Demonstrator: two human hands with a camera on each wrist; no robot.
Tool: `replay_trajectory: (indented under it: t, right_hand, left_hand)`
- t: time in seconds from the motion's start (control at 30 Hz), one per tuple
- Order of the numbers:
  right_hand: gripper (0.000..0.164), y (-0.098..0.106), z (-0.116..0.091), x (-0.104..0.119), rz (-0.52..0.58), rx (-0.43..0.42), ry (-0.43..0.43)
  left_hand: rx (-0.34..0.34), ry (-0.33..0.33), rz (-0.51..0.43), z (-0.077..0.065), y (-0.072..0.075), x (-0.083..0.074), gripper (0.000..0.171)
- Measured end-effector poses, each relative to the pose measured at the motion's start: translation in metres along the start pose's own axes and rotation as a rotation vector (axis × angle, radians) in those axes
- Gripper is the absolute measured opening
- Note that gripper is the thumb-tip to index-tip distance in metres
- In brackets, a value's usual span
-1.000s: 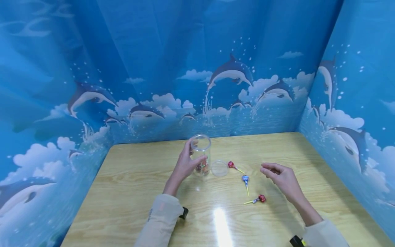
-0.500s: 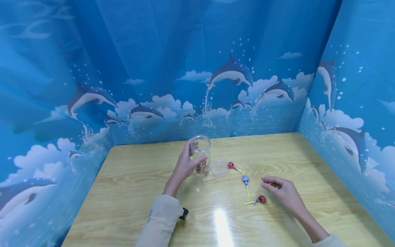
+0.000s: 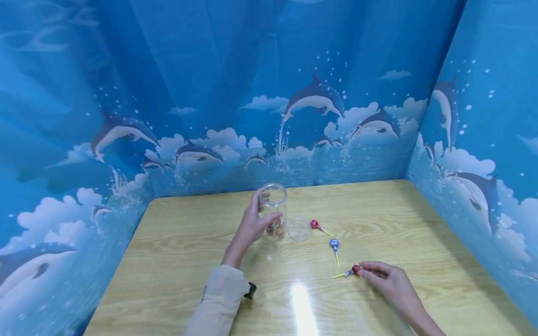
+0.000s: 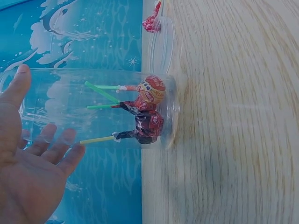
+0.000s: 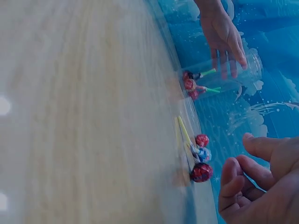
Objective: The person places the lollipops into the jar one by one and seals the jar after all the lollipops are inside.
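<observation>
My left hand [image 3: 249, 225] grips an uncapped clear plastic jar [image 3: 280, 206] standing upright on the table, thumb on one side and fingers on the other. Inside, several wrapped lollipops [image 4: 149, 125] rest heads down, with green and yellow sticks pointing up. My right hand [image 3: 392, 283] is at the head of a dark red lollipop [image 3: 356, 269], the nearest of three loose ones. Thumb and forefinger are apart in the right wrist view, with a gap to the candy. A blue lollipop [image 3: 334, 244] and a brighter red lollipop [image 3: 315, 224] lie farther back.
A clear round lid [image 3: 299, 230] lies flat just right of the jar. The wood-grain table [image 3: 176, 261] ends at a blue dolphin-print curtain [image 3: 218, 158] at the back and sides. Light glares on the tabletop near the front.
My right hand has come down and toward me, from beside the blue lollipop to the head of the dark red one. My left hand and the jar have stayed put.
</observation>
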State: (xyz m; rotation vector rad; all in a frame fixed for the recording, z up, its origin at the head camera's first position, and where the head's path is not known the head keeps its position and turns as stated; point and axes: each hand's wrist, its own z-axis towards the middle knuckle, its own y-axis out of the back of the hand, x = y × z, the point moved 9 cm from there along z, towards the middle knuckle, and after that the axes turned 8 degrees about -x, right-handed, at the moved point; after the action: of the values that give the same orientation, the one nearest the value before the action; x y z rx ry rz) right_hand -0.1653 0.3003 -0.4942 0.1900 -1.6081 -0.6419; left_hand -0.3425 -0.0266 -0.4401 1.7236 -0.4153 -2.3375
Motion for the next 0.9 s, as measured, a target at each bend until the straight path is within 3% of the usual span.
replay_trajectory:
  t: [0.17,0.43,0.7,0.9]
  right_hand:
    - [0.030,-0.011,-0.009,-0.003,0.009,0.025,-0.029]
    - [0.034,-0.021,-0.016,-0.005,-0.102,0.039,-0.076]
    - [0.037,-0.030,-0.018,-0.010,-0.081,0.054,-0.126]
    - [0.038,-0.031,-0.013,-0.008,-0.076,0.035,-0.117]
  left_hand:
    - [0.000,-0.008,-0.006,0.000,0.001,-0.001,0.089]
    - [0.004,-0.006,-0.019,-0.001,0.001,-0.001,0.089]
    - [0.006,-0.011,-0.010,0.000,0.001,-0.002,0.088]
    - [0.008,-0.019,-0.014,0.000,0.000,-0.002,0.088]
